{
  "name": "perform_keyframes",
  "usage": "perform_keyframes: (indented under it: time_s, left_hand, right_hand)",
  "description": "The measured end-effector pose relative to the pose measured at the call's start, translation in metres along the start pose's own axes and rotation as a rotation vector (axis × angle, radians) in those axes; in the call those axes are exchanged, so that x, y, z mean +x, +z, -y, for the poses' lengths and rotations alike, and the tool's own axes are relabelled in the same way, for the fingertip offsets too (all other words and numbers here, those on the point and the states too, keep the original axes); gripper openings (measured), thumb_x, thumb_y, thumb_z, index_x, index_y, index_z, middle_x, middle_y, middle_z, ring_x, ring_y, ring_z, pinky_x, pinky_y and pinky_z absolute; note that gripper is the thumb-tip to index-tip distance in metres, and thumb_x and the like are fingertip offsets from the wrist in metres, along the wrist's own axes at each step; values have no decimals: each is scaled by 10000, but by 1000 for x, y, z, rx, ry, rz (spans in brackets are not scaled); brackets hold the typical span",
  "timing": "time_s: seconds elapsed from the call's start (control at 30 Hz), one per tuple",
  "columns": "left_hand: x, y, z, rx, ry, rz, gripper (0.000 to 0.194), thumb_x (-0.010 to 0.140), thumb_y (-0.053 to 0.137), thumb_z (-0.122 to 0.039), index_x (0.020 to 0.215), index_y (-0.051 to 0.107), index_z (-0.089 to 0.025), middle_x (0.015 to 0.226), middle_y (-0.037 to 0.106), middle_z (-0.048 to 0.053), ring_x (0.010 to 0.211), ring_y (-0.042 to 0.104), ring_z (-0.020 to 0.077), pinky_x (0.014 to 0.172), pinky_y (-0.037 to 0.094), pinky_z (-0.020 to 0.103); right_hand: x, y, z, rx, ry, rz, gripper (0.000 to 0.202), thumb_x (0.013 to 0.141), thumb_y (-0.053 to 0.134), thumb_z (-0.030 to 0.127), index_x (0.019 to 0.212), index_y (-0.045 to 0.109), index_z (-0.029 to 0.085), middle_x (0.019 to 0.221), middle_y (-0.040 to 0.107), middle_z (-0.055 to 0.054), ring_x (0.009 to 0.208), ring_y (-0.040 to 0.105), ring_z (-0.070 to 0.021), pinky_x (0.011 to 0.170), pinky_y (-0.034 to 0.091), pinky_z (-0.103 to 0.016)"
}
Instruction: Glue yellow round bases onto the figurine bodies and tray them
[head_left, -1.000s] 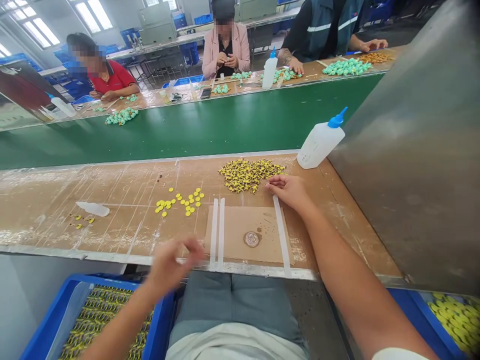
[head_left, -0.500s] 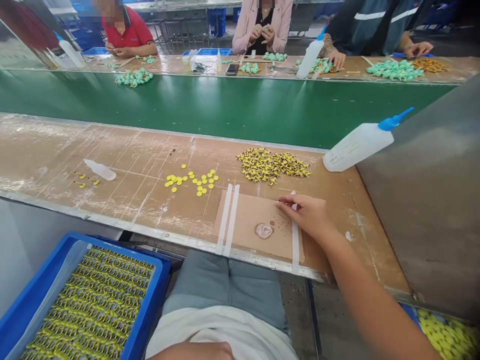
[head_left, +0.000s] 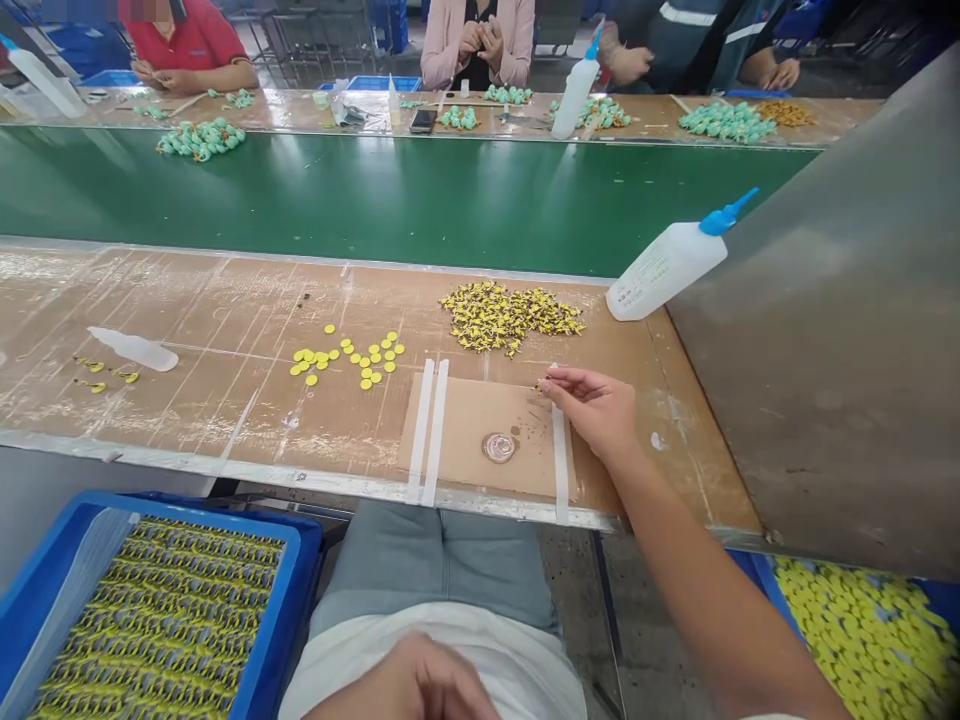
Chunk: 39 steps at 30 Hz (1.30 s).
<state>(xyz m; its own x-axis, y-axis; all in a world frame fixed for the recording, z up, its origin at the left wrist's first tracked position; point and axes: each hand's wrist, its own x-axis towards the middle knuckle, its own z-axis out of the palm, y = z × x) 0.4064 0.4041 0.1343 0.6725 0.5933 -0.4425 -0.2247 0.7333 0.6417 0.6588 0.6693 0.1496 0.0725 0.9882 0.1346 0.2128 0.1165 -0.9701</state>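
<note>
- Small yellow-and-dark piece: at the very tips of the right hand's fingers, over the 2 o'clock corner of the cardboard sheet; too tiny for me to make out its shape.
- Right hand: closed in a light pinch on that piece, thumb under the forefinger, fingertips pointing to 10 o'clock. Its forearm slants in from 4 o'clock, bare.
- Left hand: drawn back at the lap, 7 o'clock from the sheet, fingers curled before the pale shirt. I can't tell whether it grips anything.
- Clear round puddle: near the middle of the sheet.
- Around the sheet, by the clock: a heap of yellow-and-dark pieces at 12, a blue-tipped bottle leaning at 2, loose yellow discs at 10.
- Lower down: a blue crate with rows of yellow items at 8, more yellow discs in a bin at 4.
- Past the green belt, three co-workers sit between 11 and 1.
</note>
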Motion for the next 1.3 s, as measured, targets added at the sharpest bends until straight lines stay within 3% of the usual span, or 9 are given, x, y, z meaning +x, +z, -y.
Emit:
perform_keyframes:
  time_s: [0.1, 0.17, 0.3, 0.4, 0.67, 1.3]
  left_hand:
    - [12, 4, -27, -279, 273, -326, 345, 560, 975, -297, 854, 806, -237, 790, 773, 43, 615, 724, 158, 588, 564, 239]
    - [26, 2, -56, -309, 492, -474, 238, 638, 945, -287, 830, 813, -237, 867, 794, 48, 637, 726, 130, 600, 576, 211]
    - [59, -10, -107, -309, 744, -593, 240, 699, 914, -313, 906, 825, -230, 928, 811, 72, 699, 743, 120, 692, 613, 200]
    - [83, -19, -127, -257, 834, -592, 269, 713, 906, -317, 954, 823, -229, 992, 808, 82, 753, 755, 130, 749, 624, 216]
    - [113, -33, -131, -232, 1026, -743, 256, 760, 873, -316, 992, 811, -229, 1031, 794, 62, 805, 748, 121, 809, 607, 236]
    - [111, -33, -131, -252, 1013, -689, 204, 809, 831, -274, 1005, 807, -222, 1035, 786, 53, 811, 734, 104, 810, 596, 213]
  right_hand:
    - [-24, 10, 9, 27, -90, -125, 403, 762, 884, 540, 937, 791, 188, 891, 758, -83, 772, 731, -239, 777, 664, -403]
    - [-42, 19, 12, 55, -211, -177, 261, 803, 879, 413, 917, 796, 195, 867, 762, -71, 726, 727, -221, 724, 657, -367]
    - [-68, 32, 9, 56, -424, -182, 106, 872, 822, 239, 973, 793, 227, 939, 767, -59, 810, 741, -223, 733, 637, -344]
    - [-73, 31, 5, -13, -492, -145, 103, 903, 787, 216, 1003, 786, 242, 951, 765, -53, 794, 736, -225, 705, 626, -355]
    - [-71, 28, 7, -47, -570, -58, 184, 894, 769, 118, 1024, 778, 248, 906, 760, -45, 761, 726, -217, 705, 606, -357]
    - [-72, 31, 8, -72, -558, -35, 109, 898, 775, 158, 970, 770, 240, 873, 758, -45, 736, 725, -221, 693, 611, -372]
